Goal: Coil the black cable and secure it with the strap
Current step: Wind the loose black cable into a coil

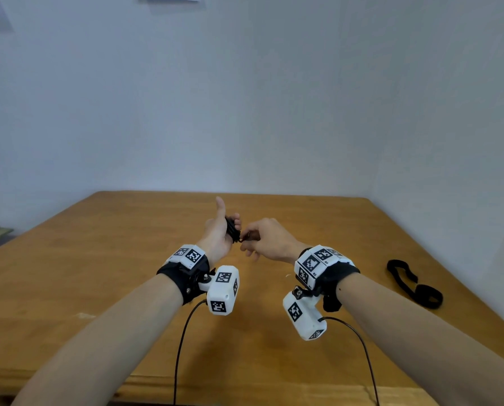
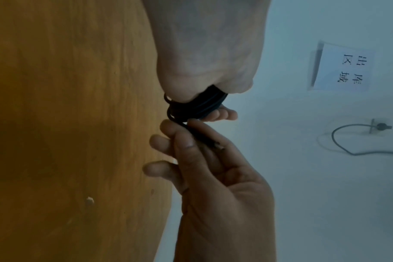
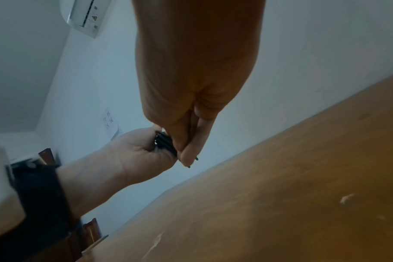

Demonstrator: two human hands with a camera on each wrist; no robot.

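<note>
Left hand is wrapped around the coiled black cable, thumb up, held above the middle of the wooden table; right hand pinches the cable's free end between thumb and forefinger, right against the coil. Black strap lies loose by the table's right edge, well apart from both hands.
</note>
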